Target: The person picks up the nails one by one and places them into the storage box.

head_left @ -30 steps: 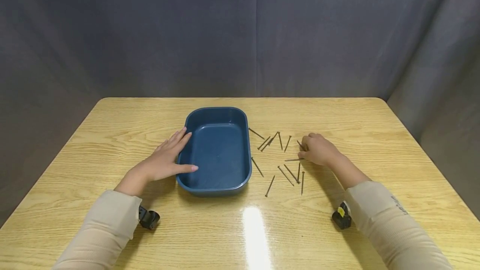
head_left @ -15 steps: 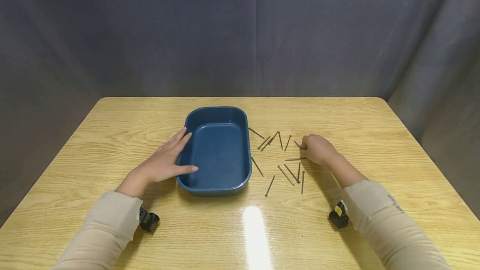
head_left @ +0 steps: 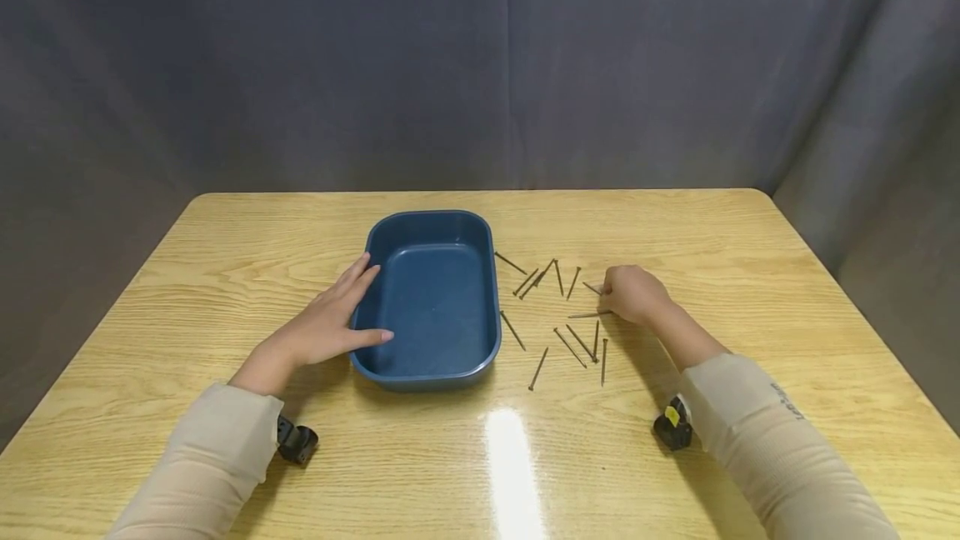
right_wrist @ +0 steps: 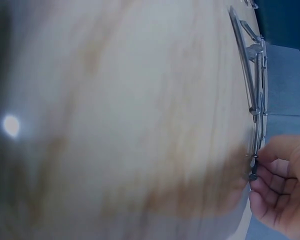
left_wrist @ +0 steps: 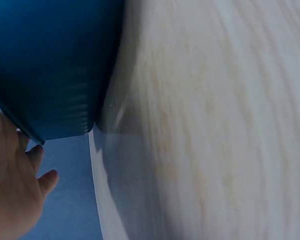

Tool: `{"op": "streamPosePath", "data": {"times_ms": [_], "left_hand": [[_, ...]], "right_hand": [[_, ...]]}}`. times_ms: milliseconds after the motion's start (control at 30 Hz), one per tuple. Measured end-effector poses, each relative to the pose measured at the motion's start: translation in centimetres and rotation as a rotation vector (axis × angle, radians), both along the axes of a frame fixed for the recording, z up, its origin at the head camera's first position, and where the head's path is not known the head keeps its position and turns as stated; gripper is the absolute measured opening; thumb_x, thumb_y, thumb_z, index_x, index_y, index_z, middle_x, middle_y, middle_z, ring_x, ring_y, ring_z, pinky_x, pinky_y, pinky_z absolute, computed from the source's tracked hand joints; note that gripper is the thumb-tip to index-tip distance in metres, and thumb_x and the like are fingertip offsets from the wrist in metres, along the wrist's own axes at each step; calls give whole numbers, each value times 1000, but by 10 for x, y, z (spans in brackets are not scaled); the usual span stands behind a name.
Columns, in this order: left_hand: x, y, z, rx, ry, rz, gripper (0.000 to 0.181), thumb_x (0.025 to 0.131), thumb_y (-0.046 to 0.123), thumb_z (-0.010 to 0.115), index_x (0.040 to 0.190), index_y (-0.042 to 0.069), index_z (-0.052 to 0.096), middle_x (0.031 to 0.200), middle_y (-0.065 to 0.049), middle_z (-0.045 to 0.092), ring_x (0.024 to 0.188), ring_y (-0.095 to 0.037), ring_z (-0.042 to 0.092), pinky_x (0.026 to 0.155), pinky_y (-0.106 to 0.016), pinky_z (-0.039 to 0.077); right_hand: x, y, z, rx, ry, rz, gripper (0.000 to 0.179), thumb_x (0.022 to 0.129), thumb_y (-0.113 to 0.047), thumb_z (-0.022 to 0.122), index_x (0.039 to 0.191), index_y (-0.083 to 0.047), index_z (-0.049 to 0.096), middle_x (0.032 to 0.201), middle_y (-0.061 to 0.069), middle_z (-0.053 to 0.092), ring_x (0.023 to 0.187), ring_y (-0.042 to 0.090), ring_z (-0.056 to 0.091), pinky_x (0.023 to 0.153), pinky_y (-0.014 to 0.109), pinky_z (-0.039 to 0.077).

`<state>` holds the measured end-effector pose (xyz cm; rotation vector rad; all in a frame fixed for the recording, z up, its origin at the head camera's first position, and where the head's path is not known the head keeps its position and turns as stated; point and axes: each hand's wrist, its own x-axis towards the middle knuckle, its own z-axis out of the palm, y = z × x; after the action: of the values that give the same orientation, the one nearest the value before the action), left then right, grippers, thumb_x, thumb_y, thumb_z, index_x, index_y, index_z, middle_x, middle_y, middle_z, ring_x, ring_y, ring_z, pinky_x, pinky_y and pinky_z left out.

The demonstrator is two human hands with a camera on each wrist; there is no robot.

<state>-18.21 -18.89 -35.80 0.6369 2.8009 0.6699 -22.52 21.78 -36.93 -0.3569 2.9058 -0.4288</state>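
Note:
A deep blue plastic tub [head_left: 496, 340] stands left of the table's middle with nothing inside. My left hand [head_left: 318, 327] rests at its left rim, fingers spread along the outside and thumb reaching over the edge. To the tub's right, my right hand [head_left: 636, 294] is down at the tabletop with its fingers bent. Between thumb and fingers it pinches a nail [head_left: 592, 288], whose shank sticks out leftward. In the right wrist view a nail head [right_wrist: 253, 176] shows at those fingertips. Another nail [head_left: 588, 315] lies just below, its right end partly under the hand.
Several loose nails [head_left: 576, 347] are scattered on the wooden table [head_left: 405, 465] between tub and right hand. A few others [head_left: 528, 282] cross each other near the tub's right wall, and one nail [head_left: 513, 330] lies right beside it. Grey curtains [head_left: 510, 65] hang behind.
My right hand has drawn slightly left, and the nail at its fingertips has shifted left with it. The left hand stays at the tub's rim. The head view has tilted a little.

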Motion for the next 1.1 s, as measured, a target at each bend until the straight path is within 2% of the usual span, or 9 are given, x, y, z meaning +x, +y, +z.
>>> {"op": "streamPosePath", "data": {"times_ms": [200, 467, 600, 733, 833, 1100], "left_hand": [[-1, 0, 0, 7, -14, 10, 93, 74, 59, 51, 140, 15, 3, 143, 3, -13, 129, -26, 0, 93, -58, 8], [-1, 1, -1, 11, -3, 9, 91, 75, 57, 52, 140, 15, 4, 143, 2, -12, 129, -25, 0, 93, -59, 9], [-1, 0, -3, 0, 4, 10, 91, 75, 57, 52, 140, 14, 5, 143, 1, -11, 129, -26, 0, 93, -59, 9], [-1, 0, -3, -20, 17, 12, 91, 74, 59, 50, 140, 13, 6, 143, 1, -10, 129, -26, 1, 93, -58, 10], [0, 0, -3, -27, 26, 14, 90, 75, 58, 50, 140, 12, 8, 143, 1, -9, 129, -27, 1, 94, -58, 10], [-1, 1, -3, -20, 52, 5, 89, 76, 55, 52, 140, 10, 10, 144, -3, -6, 129, -29, 3, 93, -58, 11]], "right_hand": [[0, 0, 2, -4, 0, -8, 11, 78, -10, 55, 69, -4, 52, 58, 2, 47, 49, 13, 38, 47, 25, 31], [0, 0, 3, -10, 24, 2, 14, 78, -9, 53, 66, -7, 47, 56, 2, 44, 48, 13, 37, 46, 25, 29], [0, 0, 1, -41, 40, 17, 18, 78, -7, 52, 62, -8, 43, 52, 0, 38, 45, 11, 31, 44, 23, 26], [0, -1, 3, -77, 62, 29, 11, 80, -8, 53, 72, -1, 53, 59, 2, 48, 48, 12, 39, 47, 24, 33], [1, -3, 6, -101, 80, 36, 14, 81, -10, 55, 84, 4, 57, 71, 8, 55, 56, 15, 46, 54, 30, 39], [4, -12, 10, -157, 112, 41, 19, 80, -7, 53, 93, 7, 57, 81, 13, 58, 67, 21, 50, 64, 37, 42]]}}
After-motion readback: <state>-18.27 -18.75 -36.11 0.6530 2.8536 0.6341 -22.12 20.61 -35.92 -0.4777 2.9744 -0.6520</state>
